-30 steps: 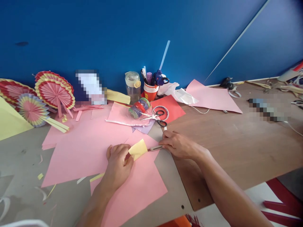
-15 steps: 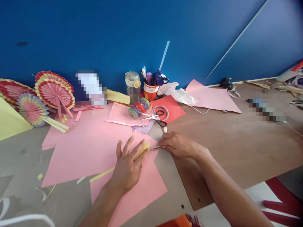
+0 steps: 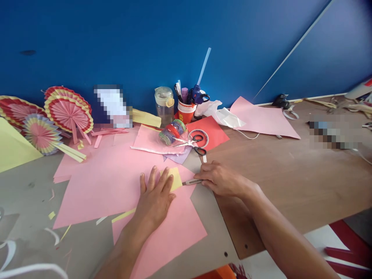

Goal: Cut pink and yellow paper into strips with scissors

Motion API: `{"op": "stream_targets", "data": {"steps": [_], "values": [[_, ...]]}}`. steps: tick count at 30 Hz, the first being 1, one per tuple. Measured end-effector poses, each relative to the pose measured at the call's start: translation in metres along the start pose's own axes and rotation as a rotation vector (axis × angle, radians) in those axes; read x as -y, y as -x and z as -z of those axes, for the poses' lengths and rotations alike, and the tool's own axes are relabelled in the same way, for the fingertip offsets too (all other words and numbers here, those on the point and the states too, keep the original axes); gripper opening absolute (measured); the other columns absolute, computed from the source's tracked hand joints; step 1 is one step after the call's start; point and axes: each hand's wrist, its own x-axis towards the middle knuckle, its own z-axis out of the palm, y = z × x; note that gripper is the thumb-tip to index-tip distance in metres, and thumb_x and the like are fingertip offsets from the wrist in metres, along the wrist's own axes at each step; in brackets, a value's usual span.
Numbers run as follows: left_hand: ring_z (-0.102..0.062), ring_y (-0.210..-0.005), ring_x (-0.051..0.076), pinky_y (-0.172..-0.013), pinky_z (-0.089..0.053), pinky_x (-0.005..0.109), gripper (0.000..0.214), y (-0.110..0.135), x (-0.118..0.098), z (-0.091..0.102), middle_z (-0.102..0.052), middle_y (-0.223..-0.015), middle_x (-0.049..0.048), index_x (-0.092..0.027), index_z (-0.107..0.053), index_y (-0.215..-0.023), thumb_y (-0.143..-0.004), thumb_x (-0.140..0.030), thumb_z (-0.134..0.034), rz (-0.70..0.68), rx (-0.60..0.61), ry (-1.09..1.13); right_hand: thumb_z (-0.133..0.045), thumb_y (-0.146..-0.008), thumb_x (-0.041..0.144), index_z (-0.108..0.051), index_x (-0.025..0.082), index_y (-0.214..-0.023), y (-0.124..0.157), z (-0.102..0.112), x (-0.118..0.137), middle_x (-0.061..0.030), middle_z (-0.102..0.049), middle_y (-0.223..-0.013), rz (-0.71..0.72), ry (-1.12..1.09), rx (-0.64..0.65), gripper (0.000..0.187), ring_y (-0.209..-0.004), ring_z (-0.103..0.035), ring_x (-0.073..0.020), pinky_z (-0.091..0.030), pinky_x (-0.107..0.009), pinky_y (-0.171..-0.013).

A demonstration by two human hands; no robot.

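My left hand (image 3: 154,197) lies flat with fingers stretched out, pressing a small yellow paper piece (image 3: 176,178) onto a pink paper sheet (image 3: 171,228). My right hand (image 3: 219,179) is closed on a slim utility knife (image 3: 191,181) whose tip touches the right edge of the yellow piece. A thin yellow strip (image 3: 123,215) sticks out from under my left wrist.
Scissors (image 3: 192,142), a tape ring (image 3: 203,134) and a bag of tape rolls (image 3: 172,131) lie behind the hands. A red cup of pens (image 3: 186,110) and a bottle (image 3: 164,104) stand by the blue wall. Paper fans (image 3: 68,110) sit at left; paper scraps litter the grey mat.
My left hand went from pinching the yellow piece, lifted, to lying flat on it with fingers spread. The right hand with the knife stayed in place.
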Motion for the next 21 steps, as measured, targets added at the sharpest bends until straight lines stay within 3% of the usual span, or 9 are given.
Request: {"op": "stream_targets", "data": {"steps": [9,15,21], "values": [[-0.011,-0.142,0.041,-0.108,-0.014,0.068,0.068,0.007,0.003,0.0,-0.03,-0.154,0.0084,-0.015,-0.036,-0.144,-0.091,-0.057,-0.036,-0.097,0.031,-0.042,-0.039,-0.096,0.017,-0.059,0.023,-0.125,0.002,-0.014,-0.002,-0.006,-0.054,-0.084,0.054,0.204,-0.103,0.036,-0.069,-0.045,-0.0154,-0.033,-0.029,-0.07],[-0.01,-0.142,0.045,-0.105,-0.017,0.071,0.069,0.008,0.004,0.006,-0.026,-0.155,0.0089,-0.031,-0.033,-0.145,-0.086,-0.066,-0.039,-0.119,0.065,0.018,-0.039,-0.093,0.011,-0.054,0.02,-0.13,0.009,-0.025,-0.005,-0.008,-0.053,-0.087,0.118,0.242,-0.179,0.041,-0.078,-0.045,-0.0184,-0.036,-0.031,-0.075],[-0.008,-0.142,0.045,-0.106,-0.014,0.07,0.077,0.009,0.004,0.005,-0.023,-0.156,0.0096,-0.031,-0.032,-0.146,-0.081,-0.071,-0.042,-0.122,0.068,0.036,-0.037,-0.093,0.01,-0.055,0.017,-0.128,0.012,-0.031,-0.007,-0.0089,-0.054,-0.087,0.163,0.258,-0.236,0.04,-0.081,-0.046,-0.0194,-0.039,-0.033,-0.076]]}}
